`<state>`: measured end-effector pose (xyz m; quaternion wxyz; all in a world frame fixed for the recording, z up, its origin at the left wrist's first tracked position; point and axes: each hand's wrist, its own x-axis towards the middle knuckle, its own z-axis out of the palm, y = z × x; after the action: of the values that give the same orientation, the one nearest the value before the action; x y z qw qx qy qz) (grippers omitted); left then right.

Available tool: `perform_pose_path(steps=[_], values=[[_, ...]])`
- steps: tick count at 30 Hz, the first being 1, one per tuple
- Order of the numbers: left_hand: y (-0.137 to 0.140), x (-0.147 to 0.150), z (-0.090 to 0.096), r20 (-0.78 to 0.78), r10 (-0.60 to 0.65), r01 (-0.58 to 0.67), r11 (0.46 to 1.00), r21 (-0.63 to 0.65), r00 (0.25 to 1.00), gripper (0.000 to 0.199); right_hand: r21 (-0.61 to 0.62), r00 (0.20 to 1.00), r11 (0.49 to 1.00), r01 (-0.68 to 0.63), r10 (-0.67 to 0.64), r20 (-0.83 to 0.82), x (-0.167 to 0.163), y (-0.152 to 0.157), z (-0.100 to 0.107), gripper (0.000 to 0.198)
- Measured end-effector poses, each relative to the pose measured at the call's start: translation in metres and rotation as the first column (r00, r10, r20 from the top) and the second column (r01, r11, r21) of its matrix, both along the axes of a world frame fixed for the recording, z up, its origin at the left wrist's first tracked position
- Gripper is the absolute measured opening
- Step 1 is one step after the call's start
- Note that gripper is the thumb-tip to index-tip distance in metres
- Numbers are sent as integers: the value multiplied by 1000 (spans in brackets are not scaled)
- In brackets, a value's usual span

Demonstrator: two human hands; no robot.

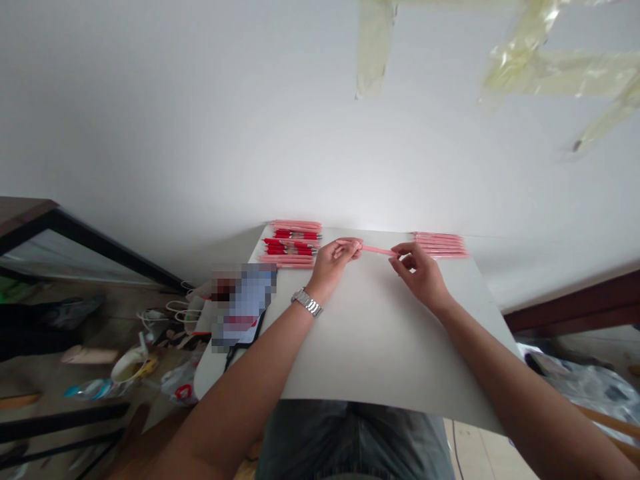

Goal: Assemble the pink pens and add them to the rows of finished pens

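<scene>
A slim pink pen (pixel 376 251) is stretched level between my two hands, just above the white table. My left hand (pixel 341 256), with a metal watch on its wrist, pinches the pen's left end. The right end is between the thumb and fingers of my right hand (pixel 416 268). Left of my left hand lies a stack of pink and red pens (pixel 293 245), side by side. Beyond my right hand, a row of pink pens (pixel 443 244) lies near the table's back edge.
The white table (pixel 370 347) stands against a wall (pixel 300 120) with yellowed tape (pixel 375 47). A phone (pixel 246 307), partly pixelated, rests at the table's left edge. Cables, a white cup (pixel 129 365) and bags are on the floor at left; plastic wrapping (pixel 585 387) lies at right.
</scene>
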<state>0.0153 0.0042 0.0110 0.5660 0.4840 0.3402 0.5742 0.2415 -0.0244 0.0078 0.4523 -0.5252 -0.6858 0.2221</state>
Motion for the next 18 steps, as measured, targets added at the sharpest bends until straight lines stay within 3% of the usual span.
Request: perform_pose_path(steps=[13, 18], values=[[-1, 0, 1, -18, -31, 31, 999, 18, 999, 35, -70, 995, 993, -93, 95, 26, 1, -4, 6, 43], [2, 0, -1, 4, 14, -14, 1000, 12, 1000, 33, -23, 999, 999, -38, 37, -34, -1, -1, 0, 43]])
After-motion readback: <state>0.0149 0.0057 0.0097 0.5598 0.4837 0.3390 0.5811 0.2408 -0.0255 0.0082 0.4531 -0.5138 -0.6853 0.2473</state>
